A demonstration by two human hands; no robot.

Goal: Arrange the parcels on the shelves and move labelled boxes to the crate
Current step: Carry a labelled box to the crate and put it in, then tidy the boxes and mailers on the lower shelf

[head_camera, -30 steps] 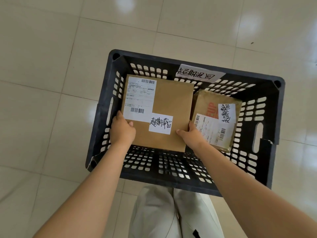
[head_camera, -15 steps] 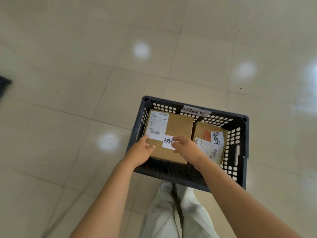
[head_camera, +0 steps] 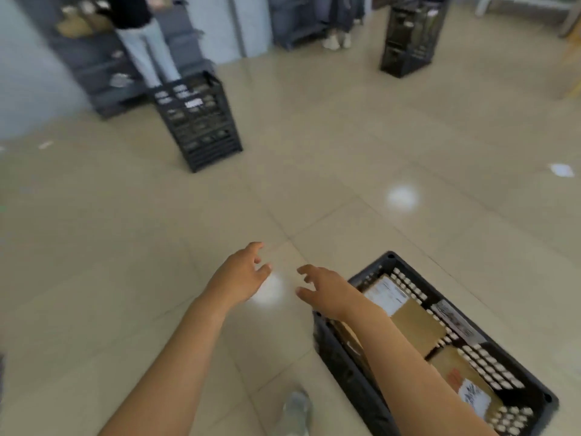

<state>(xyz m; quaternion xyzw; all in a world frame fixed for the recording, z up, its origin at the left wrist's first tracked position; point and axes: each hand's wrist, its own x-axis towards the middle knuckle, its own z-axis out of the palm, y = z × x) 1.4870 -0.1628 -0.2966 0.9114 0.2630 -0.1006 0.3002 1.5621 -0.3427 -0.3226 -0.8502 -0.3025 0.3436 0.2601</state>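
A dark plastic crate (head_camera: 342,366) sits on the floor at the lower right. Inside it lie two brown labelled boxes: a larger one (head_camera: 415,325) with a white shipping label and a smaller one (head_camera: 456,369) with a handwritten sticker. My left hand (head_camera: 240,273) hovers over the bare floor to the left of the crate, fingers apart and empty. My right hand (head_camera: 323,289) is just beyond the crate's near-left corner, also empty with fingers spread; its forearm crosses over the crate. Grey shelves (head_camera: 94,67) with parcels stand far away at the upper left.
A second dark crate (head_camera: 198,121) stands in front of the shelves, with a person (head_camera: 144,42) beside it. A third crate stack (head_camera: 408,36) is at the upper right near another person's feet (head_camera: 334,42). Tiled floor lies between. My shoe (head_camera: 295,410) shows at the bottom.
Both hands let go of the larger box, which stays in the crate, and pulled out to the left. My view swung up and left, bringing the room and shelves into sight.
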